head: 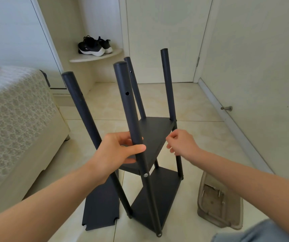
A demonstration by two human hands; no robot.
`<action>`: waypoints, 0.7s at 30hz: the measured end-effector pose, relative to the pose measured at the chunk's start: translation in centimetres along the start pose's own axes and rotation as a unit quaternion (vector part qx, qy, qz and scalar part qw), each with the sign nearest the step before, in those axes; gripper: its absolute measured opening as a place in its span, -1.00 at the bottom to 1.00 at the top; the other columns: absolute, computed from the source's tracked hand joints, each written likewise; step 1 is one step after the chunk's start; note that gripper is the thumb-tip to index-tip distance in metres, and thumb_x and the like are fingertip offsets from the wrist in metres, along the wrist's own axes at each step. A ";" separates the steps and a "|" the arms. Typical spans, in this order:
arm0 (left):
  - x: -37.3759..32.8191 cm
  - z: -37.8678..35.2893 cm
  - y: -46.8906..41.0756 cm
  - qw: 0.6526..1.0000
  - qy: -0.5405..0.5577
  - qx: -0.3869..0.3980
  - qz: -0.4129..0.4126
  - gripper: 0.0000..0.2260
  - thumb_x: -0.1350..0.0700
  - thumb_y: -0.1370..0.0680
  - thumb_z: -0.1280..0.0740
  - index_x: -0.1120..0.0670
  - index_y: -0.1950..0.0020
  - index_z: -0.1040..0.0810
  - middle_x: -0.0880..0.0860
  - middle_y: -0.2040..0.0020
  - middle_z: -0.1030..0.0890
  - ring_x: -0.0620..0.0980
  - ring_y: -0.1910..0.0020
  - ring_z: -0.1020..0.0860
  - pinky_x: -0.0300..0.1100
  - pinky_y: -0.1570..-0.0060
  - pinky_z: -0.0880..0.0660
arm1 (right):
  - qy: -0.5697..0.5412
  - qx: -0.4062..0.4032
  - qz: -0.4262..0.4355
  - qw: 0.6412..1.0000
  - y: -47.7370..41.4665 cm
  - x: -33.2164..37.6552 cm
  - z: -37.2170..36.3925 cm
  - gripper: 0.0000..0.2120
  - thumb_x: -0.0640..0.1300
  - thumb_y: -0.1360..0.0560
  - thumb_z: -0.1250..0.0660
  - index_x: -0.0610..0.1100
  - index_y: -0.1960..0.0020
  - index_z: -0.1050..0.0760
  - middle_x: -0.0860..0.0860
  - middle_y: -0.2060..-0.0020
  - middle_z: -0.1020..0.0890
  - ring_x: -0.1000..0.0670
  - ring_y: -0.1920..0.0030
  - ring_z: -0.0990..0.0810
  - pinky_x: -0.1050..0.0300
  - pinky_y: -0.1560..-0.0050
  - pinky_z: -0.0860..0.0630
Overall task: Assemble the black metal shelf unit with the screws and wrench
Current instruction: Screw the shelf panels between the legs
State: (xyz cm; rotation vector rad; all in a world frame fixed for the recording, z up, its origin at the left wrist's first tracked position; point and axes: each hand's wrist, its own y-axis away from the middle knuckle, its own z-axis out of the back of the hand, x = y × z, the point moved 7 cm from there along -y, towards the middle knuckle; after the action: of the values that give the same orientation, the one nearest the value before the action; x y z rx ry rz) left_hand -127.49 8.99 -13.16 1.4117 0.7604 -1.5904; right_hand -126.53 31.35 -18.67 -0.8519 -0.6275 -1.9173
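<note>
A black metal shelf unit stands on the tiled floor in front of me, with several round posts rising from two mounted shelf panels. My left hand grips the near post just above the upper panel. My right hand is at that panel's right edge beside the right post, fingers curled; I cannot tell whether they hold anything. A silver screw head shows on the near post. A loose black shelf panel lies on the floor to the left.
A beige tray with several small screws lies on the floor to the right. A bed fills the left side. Black sneakers sit on a corner ledge. A closed door and a wall doorstop are behind.
</note>
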 end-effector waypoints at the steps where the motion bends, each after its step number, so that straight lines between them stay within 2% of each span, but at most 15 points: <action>1: -0.1 -0.1 0.1 1.000 0.000 0.005 0.000 -0.88 0.21 -0.47 -0.52 0.02 0.04 -0.72 0.03 0.13 -0.71 -0.07 0.12 -0.72 -0.26 0.20 -0.63 | -0.003 -0.025 -0.006 1.000 -0.7 -0.3 1.0 -0.88 -0.13 -0.59 -0.24 -0.08 0.10 -0.50 -0.07 0.21 -0.64 -0.05 0.20 -0.65 -0.01 0.09 -0.64; 3: -0.2 -0.2 0.4 1.000 -0.004 0.018 0.000 -0.88 0.19 -0.47 -0.52 0.00 0.05 -0.73 0.05 0.11 -0.71 -0.05 0.11 -0.72 -0.25 0.19 -0.64 | -0.002 -0.063 -0.024 0.998 -1.9 -1.2 2.7 -0.84 -0.12 -0.59 -0.24 -0.20 -0.05 -0.50 -0.14 0.13 -0.62 -0.16 0.08 -0.62 -0.15 -0.03 -0.60; 4: -0.2 -0.3 0.5 1.000 -0.007 0.026 -0.001 -0.89 0.18 -0.47 -0.52 -0.02 0.06 -0.74 0.06 0.11 -0.71 -0.04 0.10 -0.72 -0.25 0.18 -0.64 | -0.001 -0.071 -0.037 0.997 -2.4 -1.7 3.3 -0.78 -0.09 -0.60 -0.24 -0.22 -0.15 -0.47 -0.12 0.08 -0.59 -0.17 0.03 -0.61 -0.15 -0.06 -0.58; 6: -0.4 -0.4 0.8 0.999 -0.012 0.043 -0.006 -0.88 0.16 -0.46 -0.53 -0.05 0.07 -0.74 0.06 0.11 -0.71 -0.02 0.09 -0.71 -0.26 0.17 -0.63 | 0.009 -0.073 -0.054 0.996 -3.2 -2.5 4.1 -0.65 -0.04 -0.62 -0.23 -0.21 -0.32 -0.36 -0.09 -0.06 -0.53 -0.16 -0.06 -0.57 -0.04 -0.06 -0.54; 9: -0.4 -0.3 1.2 0.998 -0.021 0.063 -0.007 -0.86 0.13 -0.44 -0.54 -0.08 0.06 -0.74 0.05 0.09 -0.72 0.00 0.06 -0.72 -0.24 0.13 -0.64 | 0.028 -0.067 -0.058 0.996 -4.2 -3.2 4.4 -0.50 0.00 -0.62 -0.23 -0.23 -0.45 -0.25 -0.16 -0.27 -0.48 -0.16 -0.19 -0.51 0.10 -0.03 -0.38; 12: -0.2 -0.2 1.5 0.997 -0.032 0.077 -0.002 -0.85 0.13 -0.44 -0.54 -0.09 0.05 -0.74 0.04 0.08 -0.73 0.01 0.06 -0.72 -0.22 0.11 -0.64 | 0.029 -0.036 -0.056 0.997 -4.8 -3.2 3.4 -0.41 0.01 -0.62 -0.24 -0.23 -0.51 -0.13 -0.19 -0.38 -0.38 -0.19 -0.32 -0.44 0.05 -0.17 -0.39; 14: -0.3 -0.1 1.6 0.995 -0.043 0.085 0.000 -0.85 0.14 -0.45 -0.53 -0.07 0.02 -0.73 0.03 0.08 -0.73 0.00 0.06 -0.72 -0.22 0.11 -0.64 | 0.026 -0.023 -0.048 0.998 -4.9 -2.7 2.8 -0.41 -0.02 -0.62 -0.25 -0.23 -0.52 -0.11 -0.19 -0.39 -0.36 -0.20 -0.32 -0.44 0.03 -0.22 -0.41; 17: -0.2 0.1 1.8 0.994 -0.055 0.098 0.000 -0.83 0.16 -0.46 -0.53 -0.04 0.00 -0.72 0.02 0.08 -0.73 0.01 0.06 -0.71 -0.22 0.11 -0.64 | 0.012 -0.048 -0.029 0.998 -5.3 -1.7 3.2 -0.48 -0.10 -0.62 -0.24 -0.24 -0.49 -0.15 -0.18 -0.33 -0.42 -0.21 -0.26 -0.48 -0.03 -0.22 -0.45; 19: -0.2 0.2 2.0 0.993 -0.057 0.104 -0.001 -0.83 0.16 -0.46 -0.53 -0.05 0.00 -0.72 0.02 0.08 -0.73 0.01 0.06 -0.71 -0.23 0.12 -0.63 | 0.007 -0.068 -0.033 0.997 -5.6 -1.4 3.8 -0.55 -0.16 -0.64 -0.20 -0.23 -0.46 -0.16 -0.19 -0.28 -0.46 -0.21 -0.20 -0.50 -0.03 -0.13 -0.47; 21: -0.2 0.5 1.9 0.994 -0.056 0.096 -0.007 -0.83 0.16 -0.47 -0.52 -0.05 -0.02 -0.72 0.03 0.07 -0.73 0.00 0.05 -0.71 -0.25 0.13 -0.63 | 0.016 -0.077 -0.042 0.996 -5.9 -1.5 4.1 -0.63 -0.22 -0.65 -0.15 -0.24 -0.41 -0.19 -0.21 -0.20 -0.50 -0.19 -0.06 -0.49 -0.01 0.01 -0.42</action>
State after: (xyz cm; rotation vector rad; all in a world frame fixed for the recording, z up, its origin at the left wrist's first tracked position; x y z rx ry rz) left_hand -125.98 7.75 -12.67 1.4404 0.5642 -1.7761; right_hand -129.99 37.74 -17.67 -0.9012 -0.5071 -2.0723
